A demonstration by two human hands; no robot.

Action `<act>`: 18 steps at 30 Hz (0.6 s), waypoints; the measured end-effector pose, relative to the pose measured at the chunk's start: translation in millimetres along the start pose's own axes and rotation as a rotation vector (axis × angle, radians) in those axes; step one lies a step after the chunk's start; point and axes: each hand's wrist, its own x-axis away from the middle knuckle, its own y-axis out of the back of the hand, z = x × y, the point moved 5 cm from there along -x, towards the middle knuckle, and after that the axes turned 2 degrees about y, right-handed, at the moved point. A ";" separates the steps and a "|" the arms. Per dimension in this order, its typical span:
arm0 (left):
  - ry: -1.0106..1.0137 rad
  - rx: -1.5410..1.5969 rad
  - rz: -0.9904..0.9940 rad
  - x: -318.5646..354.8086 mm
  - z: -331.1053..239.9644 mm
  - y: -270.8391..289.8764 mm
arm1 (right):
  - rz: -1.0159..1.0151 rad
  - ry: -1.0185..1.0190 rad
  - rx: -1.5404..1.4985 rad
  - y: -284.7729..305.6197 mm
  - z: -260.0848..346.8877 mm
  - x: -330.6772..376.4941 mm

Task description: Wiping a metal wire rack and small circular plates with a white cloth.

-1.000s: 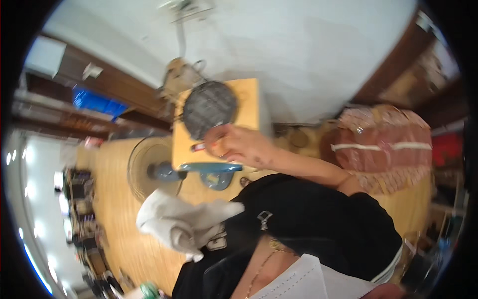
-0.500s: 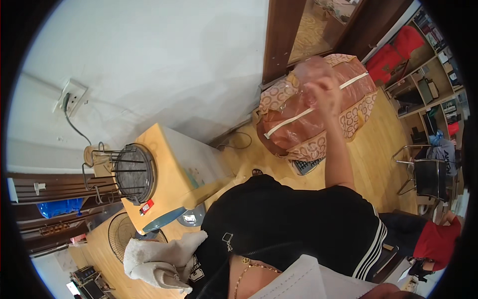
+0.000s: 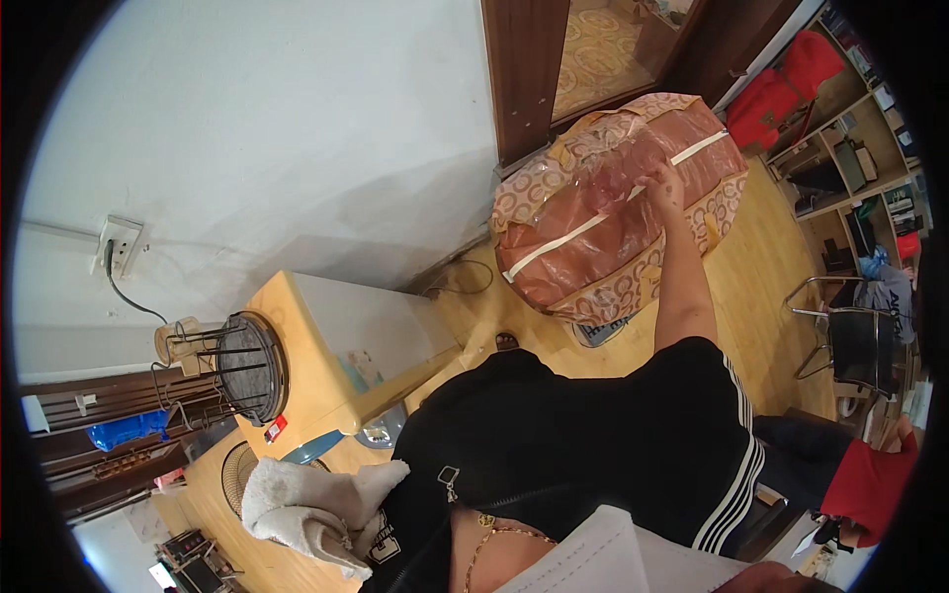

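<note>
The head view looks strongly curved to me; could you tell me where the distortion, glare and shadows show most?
In the head view, fisheye bending curves the door frame and wall near the black rim. Glare glints on the clear plastic of the large patterned storage bag under the right hand. A soft shadow falls on the wall above the small cabinet. The white cloth is sharp.

Storage bag point(image 3: 613, 227) blocks doorway point(image 3: 593, 49); floor point(image 3: 761, 287) beside open

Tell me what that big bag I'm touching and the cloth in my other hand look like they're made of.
The storage bag under your right hand looks like clear, glossy plastic film with patterned fabric-like edging: it shines and shows pink contents. The cloth at your left hand, itself hidden, looks like soft white terry or fleece, matte and nubby, though the weave is too blurred to be sure.
</note>
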 end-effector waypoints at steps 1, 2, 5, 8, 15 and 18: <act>0.005 0.005 -0.001 -1.8 1.6 -0.9 | 0.047 -0.045 -0.008 -3.5 -6.2 0.8; 0.011 0.011 -0.002 -3.5 3.2 -1.7 | 0.094 -0.090 -0.014 -6.7 -12.1 2.3; 0.025 0.033 0.001 -7.9 8.4 -3.5 | 0.127 -0.093 0.092 -18.2 -21.1 3.8; 0.032 0.062 0.008 -12.4 13.2 -5.3 | 0.090 0.000 0.320 -25.1 -22.2 4.4; 0.033 0.123 0.051 -17.5 18.3 -4.1 | 0.101 0.060 0.429 -14.0 -23.4 9.9; 0.026 0.140 0.029 -10.1 17.6 3.2 | 0.125 0.221 0.392 -23.8 2.9 1.4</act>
